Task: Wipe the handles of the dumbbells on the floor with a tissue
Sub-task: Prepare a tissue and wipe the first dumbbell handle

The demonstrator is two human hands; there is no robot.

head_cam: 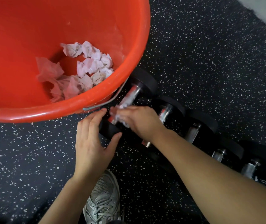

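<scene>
The right forearm [209, 180] crosses from the lower right corner, nearest the lens. A large red bucket [137, 65] stands on the speckled black floor [209, 62] at its upper left, holding crumpled used tissues [87, 68]. A row of black dumbbells [200, 126] lies on the floor, running from just beside the bucket toward the right edge. A grey laced shoe [103, 199] rests at the bottom edge. The left hand [91, 143] has fingers spread, thumb and fingertips cupping the near black weight head [108, 128] of the dumbbell closest to the bucket. The right hand [140, 122] has fingers curled around a white tissue [121, 115], pressing it on that dumbbell's shiny handle [132, 94].
</scene>
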